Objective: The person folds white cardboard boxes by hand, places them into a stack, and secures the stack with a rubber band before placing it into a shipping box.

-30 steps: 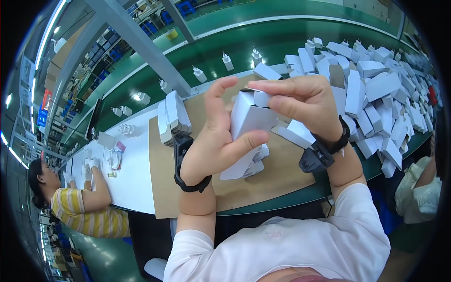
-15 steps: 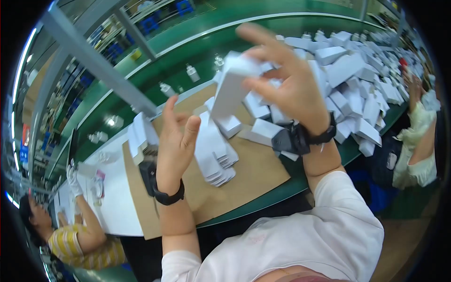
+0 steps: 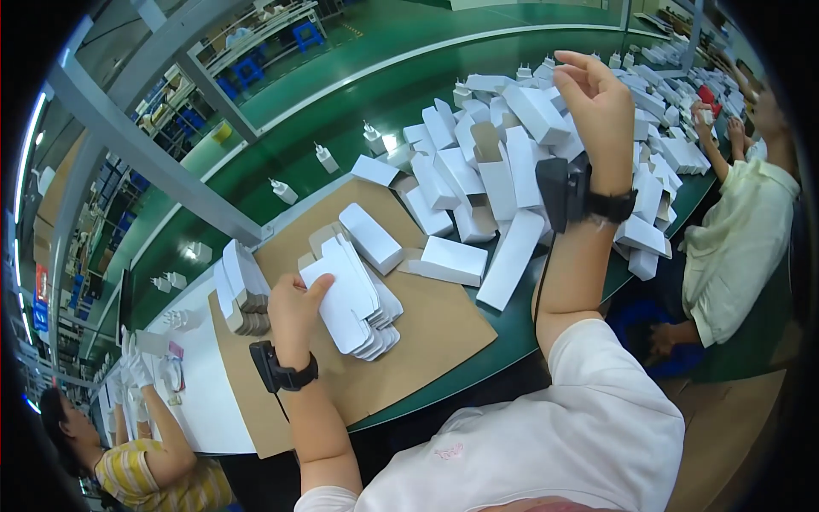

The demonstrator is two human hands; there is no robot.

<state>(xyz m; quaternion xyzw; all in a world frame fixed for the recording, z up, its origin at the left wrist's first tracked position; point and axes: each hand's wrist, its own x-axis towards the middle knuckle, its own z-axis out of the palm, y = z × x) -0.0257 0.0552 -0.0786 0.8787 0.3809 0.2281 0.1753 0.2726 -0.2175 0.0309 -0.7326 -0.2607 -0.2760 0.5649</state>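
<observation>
My left hand (image 3: pixel 293 316) is at the left edge of a stack of flat, unfolded white cartons (image 3: pixel 351 294), thumb pressed on the top one and fingers curled at its side. Over the big heap of folded white boxes (image 3: pixel 533 115) my right hand (image 3: pixel 600 115) is raised, fingers loosely bent and apart, with nothing visible in it. One white box (image 3: pixel 371 237) rests just beyond the stack on a brown cardboard sheet (image 3: pixel 426 341). Another white box (image 3: pixel 452 260), its end flap open, lies right of it.
A second bundle of flat cartons (image 3: pixel 239 286) stands at the sheet's left edge. White plug adapters (image 3: pixel 326 158) are on the green table. Metal posts (image 3: pixel 153 154) rise at far left. A gloved co-worker (image 3: pixel 158 435) sits left; another person (image 3: pixel 742 222) is right.
The white box at my right hand is no longer there, and that hand has moved right over the heap. My left hand, spread before, has come down onto the flat cartons.
</observation>
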